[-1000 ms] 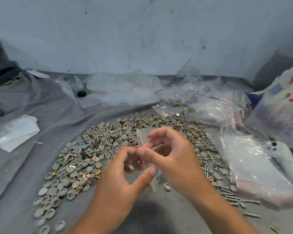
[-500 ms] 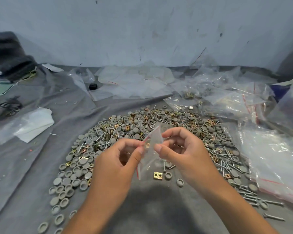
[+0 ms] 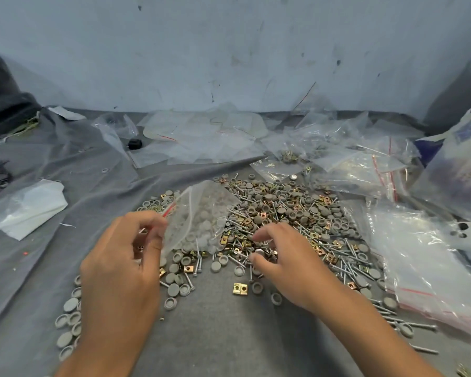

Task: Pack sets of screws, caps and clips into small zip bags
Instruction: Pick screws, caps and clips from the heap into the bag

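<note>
A wide pile of grey caps, silver screws and brass clips (image 3: 283, 213) lies on the grey cloth (image 3: 215, 336). My left hand (image 3: 120, 268) pinches a small clear zip bag (image 3: 199, 216) by its red-striped mouth and holds it above the pile's left part. My right hand (image 3: 286, 265) hovers low over the pile's near edge, fingers curled, thumb and fingertips down among screws and clips. Whether it holds a piece I cannot tell. A pair of brass clips (image 3: 240, 288) lies loose in front.
Empty and filled clear bags (image 3: 351, 164) crowd the back and right. A large bag with red stripe (image 3: 424, 270) lies at the right. White plastic (image 3: 27, 210) sits at the left, a small black object (image 3: 134, 144) behind. The wall stands close behind.
My right hand let go of the zip bag and dropped to the pile. My left hand alone now holds the bag, which has swung up and away.
</note>
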Action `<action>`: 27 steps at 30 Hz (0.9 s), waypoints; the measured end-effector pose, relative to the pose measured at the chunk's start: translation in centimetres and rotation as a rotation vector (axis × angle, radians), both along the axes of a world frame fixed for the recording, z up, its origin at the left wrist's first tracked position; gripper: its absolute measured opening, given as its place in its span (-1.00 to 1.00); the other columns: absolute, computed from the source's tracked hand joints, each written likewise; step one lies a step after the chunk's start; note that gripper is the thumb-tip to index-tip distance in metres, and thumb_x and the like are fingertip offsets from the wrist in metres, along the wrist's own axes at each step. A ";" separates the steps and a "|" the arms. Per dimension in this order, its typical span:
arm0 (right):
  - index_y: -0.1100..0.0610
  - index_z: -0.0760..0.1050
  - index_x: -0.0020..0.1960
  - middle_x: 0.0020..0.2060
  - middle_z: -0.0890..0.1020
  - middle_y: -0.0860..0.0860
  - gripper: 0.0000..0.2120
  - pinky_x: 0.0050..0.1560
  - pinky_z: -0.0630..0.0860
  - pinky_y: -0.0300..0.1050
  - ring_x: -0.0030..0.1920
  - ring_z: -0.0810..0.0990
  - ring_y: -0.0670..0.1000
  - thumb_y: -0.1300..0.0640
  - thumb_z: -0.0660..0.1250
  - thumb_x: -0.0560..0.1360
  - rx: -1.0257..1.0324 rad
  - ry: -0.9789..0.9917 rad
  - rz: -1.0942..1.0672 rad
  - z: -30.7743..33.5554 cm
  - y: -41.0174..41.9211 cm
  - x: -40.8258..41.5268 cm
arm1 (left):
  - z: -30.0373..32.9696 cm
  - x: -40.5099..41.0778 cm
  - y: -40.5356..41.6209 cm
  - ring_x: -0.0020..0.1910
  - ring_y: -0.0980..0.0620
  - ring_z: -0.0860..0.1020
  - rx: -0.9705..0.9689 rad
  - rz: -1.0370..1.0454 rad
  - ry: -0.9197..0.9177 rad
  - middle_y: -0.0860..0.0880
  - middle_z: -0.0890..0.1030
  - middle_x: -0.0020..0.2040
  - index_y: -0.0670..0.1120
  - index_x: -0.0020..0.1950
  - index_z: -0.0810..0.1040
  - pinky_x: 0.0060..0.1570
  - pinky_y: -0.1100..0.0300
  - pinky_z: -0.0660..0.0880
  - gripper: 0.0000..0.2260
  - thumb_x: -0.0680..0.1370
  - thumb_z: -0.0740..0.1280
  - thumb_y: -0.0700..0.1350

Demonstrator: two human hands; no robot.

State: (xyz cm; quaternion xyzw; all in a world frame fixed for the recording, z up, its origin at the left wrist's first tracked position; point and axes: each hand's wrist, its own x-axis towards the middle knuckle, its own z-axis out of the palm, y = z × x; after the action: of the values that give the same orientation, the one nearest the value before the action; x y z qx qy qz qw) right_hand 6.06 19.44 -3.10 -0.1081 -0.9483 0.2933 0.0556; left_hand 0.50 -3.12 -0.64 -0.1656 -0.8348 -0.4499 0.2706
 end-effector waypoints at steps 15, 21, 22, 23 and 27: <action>-0.18 0.42 0.17 0.06 0.50 -0.21 -0.86 0.09 0.39 -0.12 0.09 0.41 -0.06 -0.14 0.24 0.63 0.305 -0.018 -0.006 -1.6 0.4 -0.4 | -1.3 -0.3 0.3 0.01 0.28 0.50 -0.136 -0.114 0.071 0.11 0.53 -0.01 0.00 0.13 0.70 0.00 0.57 0.30 -0.64 0.50 0.39 -0.40; -0.15 0.44 0.17 0.03 0.52 -0.21 -0.88 0.08 0.44 -0.12 0.08 0.47 -0.07 -0.09 0.23 0.65 0.273 0.009 -0.007 -1.4 0.8 -0.4 | -1.1 -0.1 0.5 -0.01 0.37 0.48 -0.075 -0.097 0.039 0.15 0.51 0.01 0.06 0.21 0.64 0.00 0.56 0.31 -0.76 0.61 0.32 -0.17; -0.15 0.45 0.18 0.04 0.52 -0.21 -0.87 0.10 0.44 -0.11 0.09 0.47 -0.07 -0.09 0.23 0.65 0.267 0.008 -0.006 -1.4 0.8 -0.5 | -1.1 -0.1 0.4 -0.01 0.36 0.48 -0.071 -0.101 0.027 0.17 0.50 0.01 0.08 0.21 0.63 0.00 0.55 0.32 -0.77 0.61 0.30 -0.12; -0.14 0.46 0.18 0.05 0.53 -0.20 -0.87 0.11 0.45 -0.11 0.10 0.48 -0.07 -0.08 0.23 0.65 0.262 0.008 -0.005 -1.4 0.8 -0.5 | -1.0 -0.1 0.4 -0.01 0.35 0.49 -0.070 -0.106 0.019 0.18 0.50 0.01 0.09 0.21 0.63 -0.01 0.55 0.32 -0.77 0.61 0.29 -0.09; -0.13 0.49 0.20 0.07 0.56 -0.19 -0.84 0.12 0.48 -0.10 0.11 0.50 -0.08 -0.07 0.23 0.65 0.255 0.013 -0.005 -1.4 0.9 -0.5 | -1.1 -0.1 0.5 -0.02 0.33 0.49 -0.073 -0.118 0.007 0.27 0.48 0.02 0.11 0.21 0.62 -0.03 0.54 0.33 -0.78 0.60 0.30 -0.08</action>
State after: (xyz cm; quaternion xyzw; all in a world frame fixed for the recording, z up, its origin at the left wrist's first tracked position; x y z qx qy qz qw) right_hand 5.56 20.31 -4.50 -0.1007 -0.9772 0.1707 0.0758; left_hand 0.42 -2.63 -1.70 -0.2259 -0.8385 -0.4337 0.2402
